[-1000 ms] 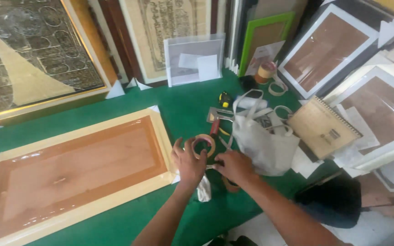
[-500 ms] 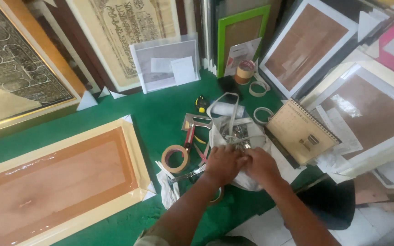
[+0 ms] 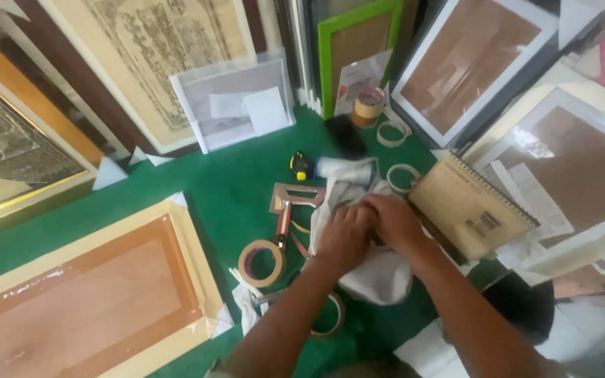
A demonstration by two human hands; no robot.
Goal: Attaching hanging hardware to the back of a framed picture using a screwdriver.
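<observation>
Our left hand (image 3: pixel 344 234) and right hand (image 3: pixel 395 220) sit side by side atop the white bag (image 3: pixel 376 276), fingers curled gripping its cloth, left of the notebook (image 3: pixel 467 206).

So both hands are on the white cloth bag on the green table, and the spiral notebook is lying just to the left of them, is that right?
Not quite. In the head view both hands, left hand and right hand, are on the white cloth bag on the green table, but the spiral notebook lies just to their right, not left.
</observation>
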